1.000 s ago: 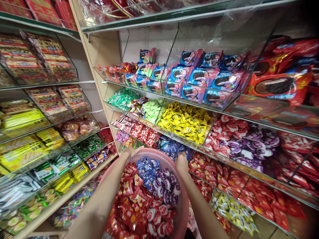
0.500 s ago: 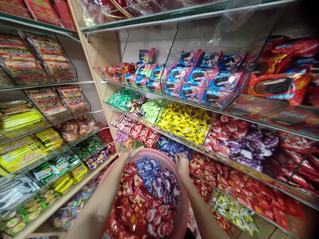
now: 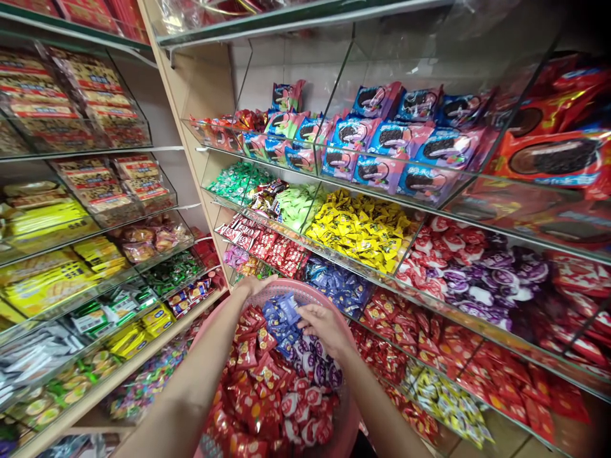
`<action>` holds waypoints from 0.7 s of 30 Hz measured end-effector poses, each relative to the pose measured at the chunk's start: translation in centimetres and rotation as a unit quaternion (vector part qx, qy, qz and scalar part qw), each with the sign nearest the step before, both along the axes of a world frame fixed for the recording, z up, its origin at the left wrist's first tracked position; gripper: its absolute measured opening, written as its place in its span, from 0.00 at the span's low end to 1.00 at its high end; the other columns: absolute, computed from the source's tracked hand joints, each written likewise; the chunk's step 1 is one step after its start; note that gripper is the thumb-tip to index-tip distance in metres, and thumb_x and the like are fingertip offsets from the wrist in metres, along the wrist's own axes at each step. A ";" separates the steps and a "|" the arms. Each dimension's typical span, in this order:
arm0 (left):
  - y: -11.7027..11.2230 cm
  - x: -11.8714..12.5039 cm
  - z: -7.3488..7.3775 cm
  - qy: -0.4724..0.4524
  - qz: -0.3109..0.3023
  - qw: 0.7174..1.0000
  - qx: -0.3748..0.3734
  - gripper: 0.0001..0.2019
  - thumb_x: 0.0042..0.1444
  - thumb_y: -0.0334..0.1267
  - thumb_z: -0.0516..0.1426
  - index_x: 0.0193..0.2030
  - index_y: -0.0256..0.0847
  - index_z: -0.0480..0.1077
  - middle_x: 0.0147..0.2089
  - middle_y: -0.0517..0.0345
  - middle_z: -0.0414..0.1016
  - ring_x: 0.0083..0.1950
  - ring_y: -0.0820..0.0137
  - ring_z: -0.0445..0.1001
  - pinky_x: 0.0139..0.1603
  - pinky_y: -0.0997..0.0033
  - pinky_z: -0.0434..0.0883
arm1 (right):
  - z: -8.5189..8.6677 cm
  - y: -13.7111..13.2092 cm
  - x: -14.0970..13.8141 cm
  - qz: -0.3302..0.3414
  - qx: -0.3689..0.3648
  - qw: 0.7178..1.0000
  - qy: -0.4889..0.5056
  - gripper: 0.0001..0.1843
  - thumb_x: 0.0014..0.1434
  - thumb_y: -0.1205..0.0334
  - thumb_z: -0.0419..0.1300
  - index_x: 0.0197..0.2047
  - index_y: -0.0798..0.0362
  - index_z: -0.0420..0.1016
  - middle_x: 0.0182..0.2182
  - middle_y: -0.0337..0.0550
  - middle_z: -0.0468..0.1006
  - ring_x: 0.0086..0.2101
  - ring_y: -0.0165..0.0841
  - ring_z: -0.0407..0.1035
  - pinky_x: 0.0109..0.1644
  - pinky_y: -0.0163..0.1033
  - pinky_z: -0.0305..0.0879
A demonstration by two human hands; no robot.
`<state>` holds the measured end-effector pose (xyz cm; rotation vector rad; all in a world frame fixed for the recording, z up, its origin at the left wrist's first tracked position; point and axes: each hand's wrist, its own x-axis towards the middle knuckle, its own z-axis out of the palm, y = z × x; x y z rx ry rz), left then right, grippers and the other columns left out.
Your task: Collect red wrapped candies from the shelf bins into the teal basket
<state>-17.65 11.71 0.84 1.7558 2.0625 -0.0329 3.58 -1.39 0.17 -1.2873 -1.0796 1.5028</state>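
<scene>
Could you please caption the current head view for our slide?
Left hand on the basket, right hand over its blue packets, facing stocked shelves.

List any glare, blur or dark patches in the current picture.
Head view: glints on red wrappers in the pink basket, white glare on blue cookie packs; head view: orange packs at right look soft and stretched, top-right corner black.

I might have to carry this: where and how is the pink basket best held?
The basket is probably best gripped by its rim, one hand from the left and one from the right: its mouth is round and wide, candies fill the inside, and the far rim stands bare above them. The left hand holds the rim at its far left.
</scene>
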 end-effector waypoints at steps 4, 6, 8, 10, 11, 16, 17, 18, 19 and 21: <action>0.0 0.0 0.0 0.005 0.003 1.000 -0.020 0.54 0.37 0.77 0.40 0.52 0.29 0.71 0.54 0.31 0.69 0.54 0.44 0.69 0.51 0.53 0.67 | -0.6 -0.9 -2.1 0.106 -0.057 0.992 0.029 0.23 0.35 0.45 0.69 0.27 0.56 0.74 0.22 0.39 0.75 0.25 0.29 0.70 0.26 0.31 0.63; 0.0 0.0 0.0 0.003 0.000 1.000 -0.025 0.54 0.38 0.77 0.40 0.53 0.28 0.70 0.55 0.30 0.68 0.54 0.45 0.69 0.51 0.54 0.67 | -1.0 -0.8 -2.5 0.134 -0.074 0.988 0.034 0.22 0.34 0.47 0.70 0.26 0.57 0.75 0.21 0.40 0.75 0.25 0.29 0.71 0.27 0.31 0.63; 0.0 0.0 0.1 0.000 -0.002 1.000 -0.029 0.54 0.38 0.77 0.39 0.53 0.27 0.69 0.55 0.30 0.68 0.54 0.46 0.69 0.51 0.55 0.67 | -1.6 -0.4 -2.7 0.128 -0.076 0.988 0.037 0.22 0.33 0.47 0.70 0.26 0.57 0.75 0.22 0.39 0.75 0.25 0.29 0.71 0.27 0.31 0.63; 0.0 0.0 0.2 0.001 -0.001 1.000 -0.031 0.54 0.38 0.77 0.39 0.53 0.28 0.70 0.55 0.31 0.68 0.54 0.46 0.69 0.52 0.55 0.67 | -2.0 0.0 -2.7 0.096 -0.068 0.992 0.036 0.23 0.34 0.46 0.69 0.27 0.56 0.75 0.24 0.38 0.75 0.27 0.28 0.70 0.28 0.30 0.63; 0.0 0.0 0.2 0.002 0.000 1.000 -0.031 0.53 0.38 0.77 0.39 0.53 0.29 0.70 0.55 0.32 0.68 0.55 0.46 0.68 0.52 0.55 0.67 | -2.2 0.2 -2.7 0.077 -0.064 0.994 0.035 0.23 0.34 0.46 0.69 0.28 0.55 0.75 0.25 0.38 0.75 0.28 0.28 0.70 0.29 0.30 0.63; 0.1 -0.1 0.1 0.000 0.000 1.000 -0.028 0.53 0.39 0.76 0.40 0.53 0.29 0.70 0.55 0.33 0.68 0.55 0.46 0.68 0.52 0.57 0.66 | -2.3 0.6 -2.4 0.038 -0.049 0.998 0.024 0.23 0.36 0.44 0.68 0.29 0.55 0.74 0.25 0.38 0.75 0.29 0.29 0.71 0.31 0.32 0.65; 0.1 -0.1 0.0 -0.002 -0.002 1.000 -0.028 0.53 0.39 0.76 0.40 0.53 0.29 0.70 0.56 0.33 0.67 0.55 0.46 0.68 0.53 0.56 0.66 | -2.3 0.6 -2.3 0.038 -0.044 0.998 0.018 0.23 0.36 0.44 0.68 0.28 0.55 0.74 0.25 0.38 0.75 0.28 0.29 0.71 0.31 0.32 0.65; 0.1 -0.1 0.0 -0.003 -0.003 1.000 -0.028 0.53 0.39 0.76 0.40 0.54 0.28 0.69 0.56 0.32 0.67 0.56 0.46 0.67 0.53 0.56 0.66 | -2.3 0.6 -2.2 0.037 -0.037 0.999 0.011 0.23 0.36 0.44 0.68 0.28 0.56 0.74 0.24 0.38 0.75 0.27 0.29 0.71 0.30 0.32 0.65; 0.2 -0.1 0.0 -0.003 -0.003 1.000 -0.028 0.53 0.39 0.76 0.40 0.54 0.28 0.69 0.56 0.32 0.66 0.56 0.46 0.67 0.53 0.55 0.66 | -2.4 0.6 -2.2 0.034 -0.028 0.999 0.000 0.23 0.37 0.43 0.67 0.28 0.56 0.74 0.23 0.38 0.75 0.26 0.29 0.71 0.28 0.31 0.64; 0.2 -0.2 -0.1 -0.001 -0.002 1.000 -0.029 0.52 0.39 0.76 0.40 0.54 0.29 0.69 0.56 0.33 0.67 0.55 0.46 0.68 0.52 0.55 0.67 | -2.4 0.8 -2.1 0.018 -0.001 0.999 -0.031 0.23 0.41 0.42 0.65 0.27 0.55 0.72 0.20 0.38 0.74 0.22 0.29 0.69 0.25 0.32 0.62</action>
